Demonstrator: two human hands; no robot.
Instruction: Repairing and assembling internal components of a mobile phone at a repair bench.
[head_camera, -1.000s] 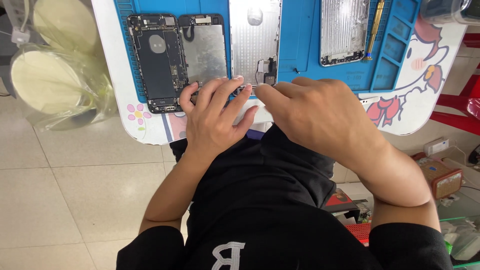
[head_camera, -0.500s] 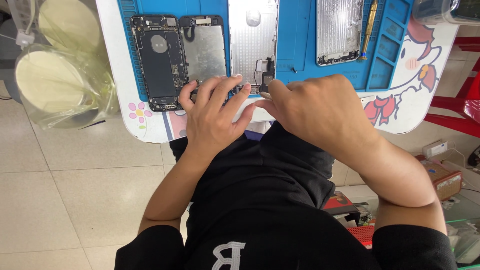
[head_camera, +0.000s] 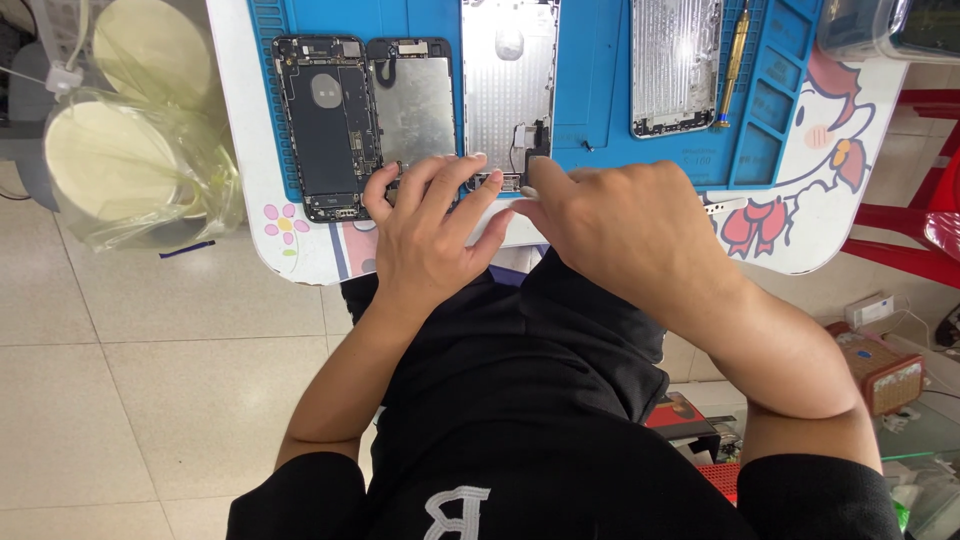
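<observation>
While both hands (head_camera: 430, 235) (head_camera: 625, 225) press, silver phone housing (head_camera: 508, 90) just above fingertips

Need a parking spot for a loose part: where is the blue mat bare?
Bare blue mat between the middle silver housing and the right silver housing. Crowded at the near edge, where left hand and right hand meet, and left around the dark opened phone.

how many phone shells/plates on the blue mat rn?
4: a dark opened phone body at far left, a grey shield plate beside it, a silver housing above the left hand and right hand, another silver housing right. Hands may hide parts.
</observation>
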